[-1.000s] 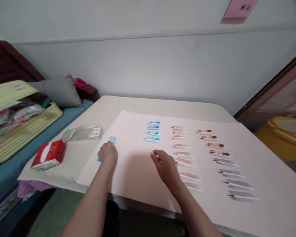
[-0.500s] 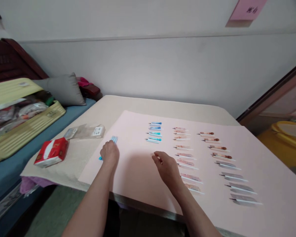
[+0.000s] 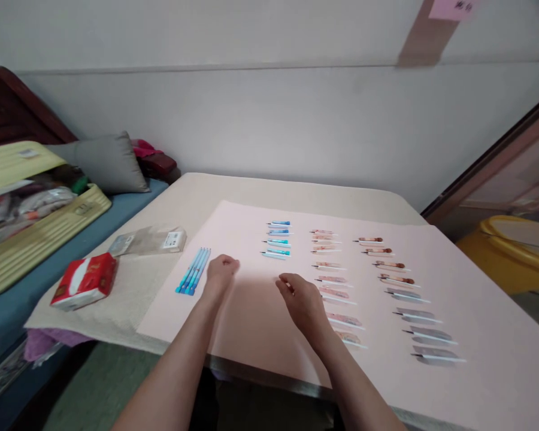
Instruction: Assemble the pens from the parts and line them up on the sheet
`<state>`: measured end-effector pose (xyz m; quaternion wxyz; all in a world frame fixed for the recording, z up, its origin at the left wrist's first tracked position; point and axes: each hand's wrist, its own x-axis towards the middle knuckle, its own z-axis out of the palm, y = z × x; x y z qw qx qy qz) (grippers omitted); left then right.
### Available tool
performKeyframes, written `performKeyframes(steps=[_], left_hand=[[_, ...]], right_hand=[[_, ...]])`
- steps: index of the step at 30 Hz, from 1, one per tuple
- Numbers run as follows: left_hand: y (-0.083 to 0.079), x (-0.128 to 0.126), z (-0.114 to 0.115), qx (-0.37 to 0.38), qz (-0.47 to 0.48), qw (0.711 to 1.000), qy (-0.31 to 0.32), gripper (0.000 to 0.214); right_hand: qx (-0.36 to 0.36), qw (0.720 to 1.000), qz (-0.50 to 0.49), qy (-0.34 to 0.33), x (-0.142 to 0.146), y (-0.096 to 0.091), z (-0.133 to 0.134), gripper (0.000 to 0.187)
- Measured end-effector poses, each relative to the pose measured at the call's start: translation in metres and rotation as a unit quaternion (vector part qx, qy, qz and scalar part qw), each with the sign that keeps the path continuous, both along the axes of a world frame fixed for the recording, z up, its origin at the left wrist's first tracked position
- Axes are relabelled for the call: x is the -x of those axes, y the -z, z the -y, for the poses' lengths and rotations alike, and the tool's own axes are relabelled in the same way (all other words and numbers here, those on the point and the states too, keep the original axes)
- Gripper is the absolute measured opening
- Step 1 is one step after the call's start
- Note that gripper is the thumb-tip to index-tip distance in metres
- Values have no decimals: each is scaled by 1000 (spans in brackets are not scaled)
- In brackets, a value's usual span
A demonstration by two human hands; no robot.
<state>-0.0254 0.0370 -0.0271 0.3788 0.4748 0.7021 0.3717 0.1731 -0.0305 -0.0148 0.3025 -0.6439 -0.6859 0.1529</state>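
Pink sheet (image 3: 242, 230): pens (image 3: 193, 271) beside left fingers (image 3: 229, 261)

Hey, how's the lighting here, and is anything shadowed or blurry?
Head view: soft shadow on the pink sheet between left hand and right hand; head view: wall brighter mid-frame than at the top-right corner; head view: pink note's writing too blurred to read.

Right hand (image 3: 299, 296) and wrist (image 3: 322, 332) are covering nearest pink pens' (image 3: 345, 320) tips; wall note (image 3: 451, 8) beyond is running off top edge; packet label (image 3: 174, 240) left of left hand (image 3: 221, 273) is showing too small to read.
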Motion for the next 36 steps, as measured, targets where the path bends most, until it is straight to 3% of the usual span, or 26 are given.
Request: performKeyframes(steps=[2, 4, 7, 11, 16, 27, 36], left_hand=[[-2, -24, 13, 16, 220, 974, 54, 14], [-3, -42, 26, 70, 338, 937, 47, 16], [-6, -51, 33, 121, 440, 890, 7, 14], [-10, -40, 26, 128, 527, 836, -83, 10], [-15, -27, 17, 107, 574, 795, -166, 9], [-19, -25, 18, 100, 610, 762, -191, 7], [-17, -35, 22, 162, 607, 744, -227, 8]], right_hand=[[3, 1000, 2, 4, -1, 2, -2, 22], [6, 1000, 3, 6, -2, 4, -4, 23], [11, 1000, 5, 6, -1, 9, -6, 23], [17, 1000, 22, 0, 1, 17, -6, 25], [24, 998, 66, 2, -2, 28, -13, 25], [54, 961, 267, 39, 1, 37, -85, 24], [60, 950, 304, 27, 4, 51, -85, 20]])
